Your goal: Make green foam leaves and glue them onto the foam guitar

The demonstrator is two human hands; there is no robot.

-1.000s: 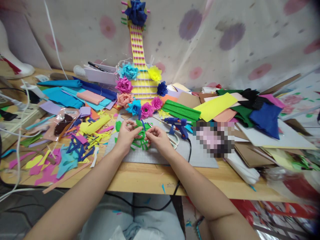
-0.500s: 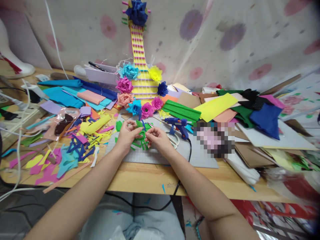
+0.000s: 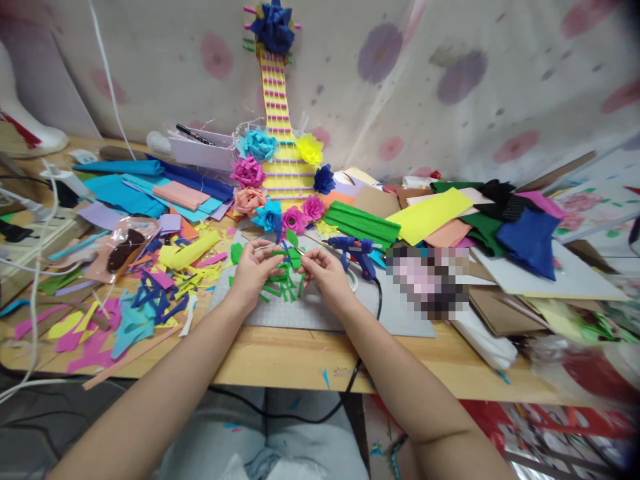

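Note:
My left hand (image 3: 256,268) is closed in a pinch on a green paper leaf piece (image 3: 295,258), which reaches across the gap between my hands. On its other side, the fingertips of my right hand (image 3: 320,270) pinch the edge of this green paper. Cut green paper strips (image 3: 284,287) lie on the grey mat (image 3: 395,323) just below my fingers. A pair of scissors with pale handles (image 3: 353,279) rests partly hidden behind my right hand. To its right lies a blue glue gun (image 3: 356,249) with a black cord.
At the back stands a yellow paper guitar (image 3: 276,100) edged with paper flowers. Coloured paper scraps (image 3: 165,287) cover the left side of the table. Folded green crepe paper (image 3: 363,223) and other sheets pile up at the right. A white cable (image 3: 37,287) hangs at far left.
My right hand has moved slightly right, away from my left. The green leaf piece now shows more fully between my fingers. The view has shifted slightly.

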